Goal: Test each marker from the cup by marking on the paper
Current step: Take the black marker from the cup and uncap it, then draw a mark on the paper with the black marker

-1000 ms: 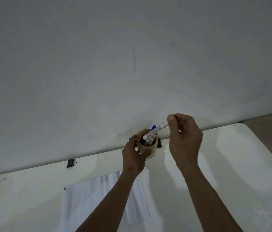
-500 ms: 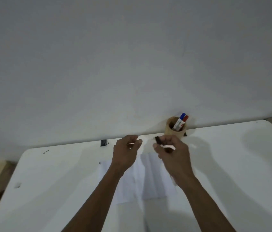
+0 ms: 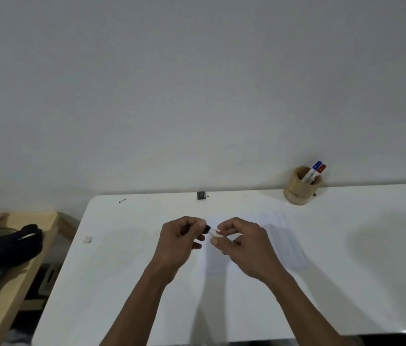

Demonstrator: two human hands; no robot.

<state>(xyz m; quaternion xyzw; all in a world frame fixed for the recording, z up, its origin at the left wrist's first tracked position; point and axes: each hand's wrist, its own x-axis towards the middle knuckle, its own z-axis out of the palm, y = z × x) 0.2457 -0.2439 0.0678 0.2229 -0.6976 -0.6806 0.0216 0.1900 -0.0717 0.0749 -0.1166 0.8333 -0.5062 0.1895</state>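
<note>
White marker (image 3: 211, 231) pinched between left hand (image 3: 179, 242) and right hand (image 3: 240, 242) above paper (image 3: 281, 242), mid-table.

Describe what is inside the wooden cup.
Two markers, one blue-capped and one red-capped, lean inside the cup. Their lower ends are hidden by its wall.

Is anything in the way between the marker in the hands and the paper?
Nothing visible blocks it. The marker is held between the left hand and right hand, right above the paper, which lies bare on the table.

white table (image 3: 122, 270) | wooden bench (image 3: 9, 290) | black cloth (image 3: 2, 248)
</note>
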